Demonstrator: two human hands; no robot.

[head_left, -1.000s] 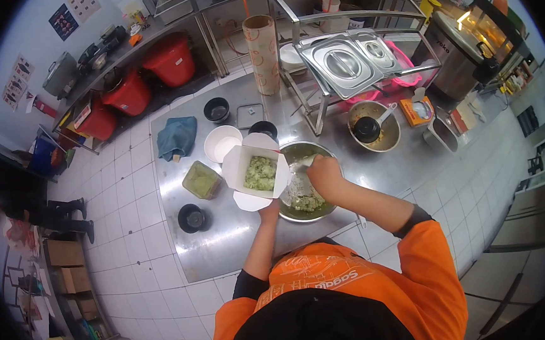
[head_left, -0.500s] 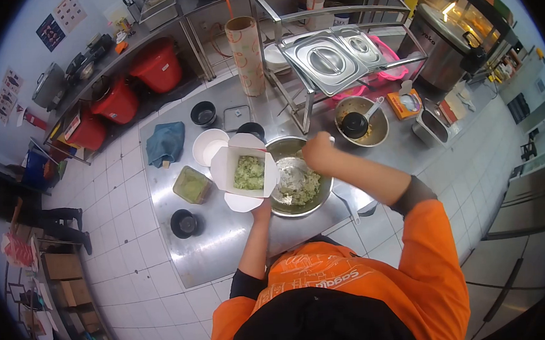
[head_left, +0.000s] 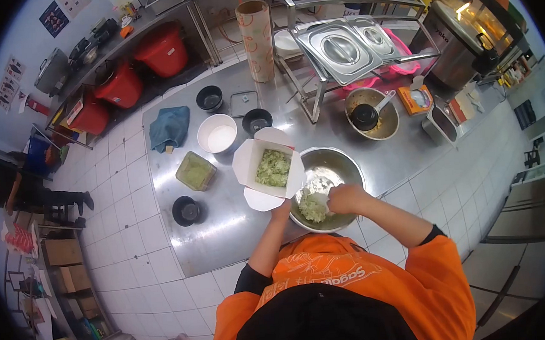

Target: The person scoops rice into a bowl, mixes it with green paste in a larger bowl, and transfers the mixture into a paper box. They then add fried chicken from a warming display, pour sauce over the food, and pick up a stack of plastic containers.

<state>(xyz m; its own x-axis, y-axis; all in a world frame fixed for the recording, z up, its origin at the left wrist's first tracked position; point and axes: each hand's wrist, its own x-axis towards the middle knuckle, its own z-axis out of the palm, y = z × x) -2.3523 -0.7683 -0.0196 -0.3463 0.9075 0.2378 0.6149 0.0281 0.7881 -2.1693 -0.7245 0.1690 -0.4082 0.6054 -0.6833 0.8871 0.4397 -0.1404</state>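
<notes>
My left hand [head_left: 282,211] is closed around the underside of a white takeout box [head_left: 255,199], which tilts with its flaps spread. Green-tinted rice [head_left: 273,168] fills part of that box. Just right of it stands a steel mixing bowl [head_left: 352,167], with more green-tinted rice [head_left: 313,209] heaped at its near side. Inside the bowl, at the edge of this heap, is my right hand [head_left: 345,199] with fingers closed. A pale utensil seems to be in its grip, but its shape is mostly hidden.
Left of the box are a white tub [head_left: 217,134], a square green-filled container [head_left: 195,171], a black bowl [head_left: 186,211] and a blue cloth [head_left: 170,128]. Behind stand a steel rack [head_left: 312,98] with lidded pans and a bowl [head_left: 383,127] holding a black ladle. A person's legs [head_left: 66,198] show far left.
My right hand has come from the mixing bowl's far rim down to the rice at its near side. The box stays in my left hand beside the bowl. The whole view has shifted slightly.
</notes>
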